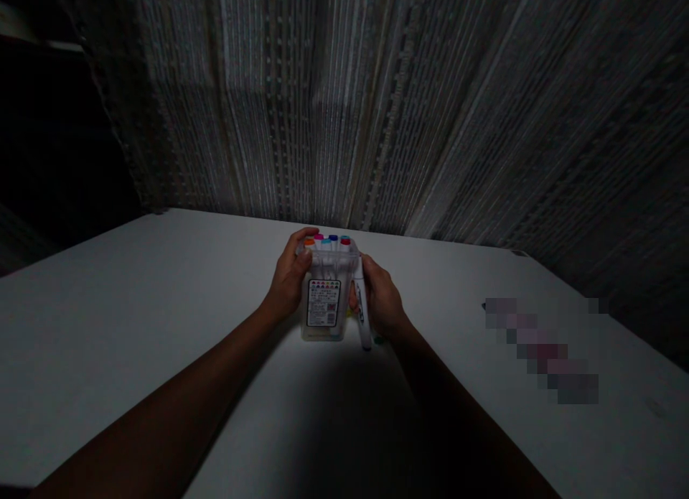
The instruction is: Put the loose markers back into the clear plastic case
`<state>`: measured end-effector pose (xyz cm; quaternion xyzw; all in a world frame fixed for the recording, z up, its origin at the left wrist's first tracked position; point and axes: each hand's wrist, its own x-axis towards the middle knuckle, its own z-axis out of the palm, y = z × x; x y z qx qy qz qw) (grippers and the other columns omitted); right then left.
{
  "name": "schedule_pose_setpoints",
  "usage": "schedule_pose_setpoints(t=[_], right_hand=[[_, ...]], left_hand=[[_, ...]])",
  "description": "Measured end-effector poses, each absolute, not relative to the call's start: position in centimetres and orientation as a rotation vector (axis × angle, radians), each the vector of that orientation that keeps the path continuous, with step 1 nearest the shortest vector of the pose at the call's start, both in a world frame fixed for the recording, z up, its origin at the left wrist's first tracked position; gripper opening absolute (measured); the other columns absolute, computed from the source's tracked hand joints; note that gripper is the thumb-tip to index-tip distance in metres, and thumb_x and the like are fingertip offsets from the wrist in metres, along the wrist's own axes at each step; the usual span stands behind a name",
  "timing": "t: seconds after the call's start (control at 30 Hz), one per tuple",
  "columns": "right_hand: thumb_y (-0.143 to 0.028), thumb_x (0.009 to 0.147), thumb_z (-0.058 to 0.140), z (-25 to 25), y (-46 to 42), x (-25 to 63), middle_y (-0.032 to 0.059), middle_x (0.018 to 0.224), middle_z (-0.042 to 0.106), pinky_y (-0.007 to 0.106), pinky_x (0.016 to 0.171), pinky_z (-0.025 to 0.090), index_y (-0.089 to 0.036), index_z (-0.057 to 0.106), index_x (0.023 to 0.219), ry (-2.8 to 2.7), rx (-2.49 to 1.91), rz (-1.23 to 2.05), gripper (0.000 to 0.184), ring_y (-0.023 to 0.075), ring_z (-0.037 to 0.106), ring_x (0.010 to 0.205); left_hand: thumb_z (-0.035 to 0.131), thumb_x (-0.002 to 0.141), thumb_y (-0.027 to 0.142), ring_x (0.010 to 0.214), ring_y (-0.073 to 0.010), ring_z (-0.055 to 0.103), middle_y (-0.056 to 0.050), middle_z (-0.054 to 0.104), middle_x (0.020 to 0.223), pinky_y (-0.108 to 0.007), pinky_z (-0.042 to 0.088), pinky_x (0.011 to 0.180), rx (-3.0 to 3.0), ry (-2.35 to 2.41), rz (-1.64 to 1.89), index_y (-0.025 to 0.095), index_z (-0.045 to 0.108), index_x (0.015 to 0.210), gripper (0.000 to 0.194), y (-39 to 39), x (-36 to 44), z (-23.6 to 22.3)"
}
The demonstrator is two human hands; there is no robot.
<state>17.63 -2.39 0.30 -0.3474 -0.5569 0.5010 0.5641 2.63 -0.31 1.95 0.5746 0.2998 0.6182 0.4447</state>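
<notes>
A clear plastic marker case [324, 298] stands on the white table [134, 319], with several coloured marker caps [326, 240] showing at its top and a printed label on its front. My left hand [291, 276] wraps around the case's left side, fingers curled over the top edge. My right hand [380, 298] is closed around a white marker [362, 312] held upright against the case's right side.
A striped woven curtain [409, 104] hangs behind the table's far edge. A blurred-out patch [543, 348] lies on the table to the right. The left background is dark.
</notes>
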Motion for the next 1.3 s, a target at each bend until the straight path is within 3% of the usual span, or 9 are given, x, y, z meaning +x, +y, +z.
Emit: schedule_pose_setpoints(t=[0.53, 1.3], right_hand=[[-0.058, 0.085, 0.041, 0.70, -2.81, 17.37, -0.0074, 0.039, 0.046, 0.021, 0.034, 0.030, -0.014, 0.056, 0.117, -1.306, -0.822, 1.142, 0.057, 0.0088, 0.037, 0.032], [-0.055, 0.085, 0.042, 0.88, -2.88, 17.26, -0.0073, 0.040, 0.044, 0.022, 0.035, 0.029, -0.014, 0.056, 0.112, -1.349, -0.847, 1.117, 0.051, 0.0092, 0.037, 0.033]], left_hand=[[0.054, 0.054, 0.075, 0.077, -0.0020, 0.059, 0.000, 0.063, 0.098, -0.008, 0.044, 0.066, 1.446, 0.747, 1.552, 0.023, 0.051, 0.106, 0.074, 0.22, 2.49, 1.46], [0.056, 0.055, 0.074, 0.075, 0.0014, 0.056, 0.001, 0.062, 0.100, -0.006, 0.044, 0.069, 1.427, 0.714, 1.552, 0.022, 0.051, 0.105, 0.072, 0.03, 2.45, 1.61]])
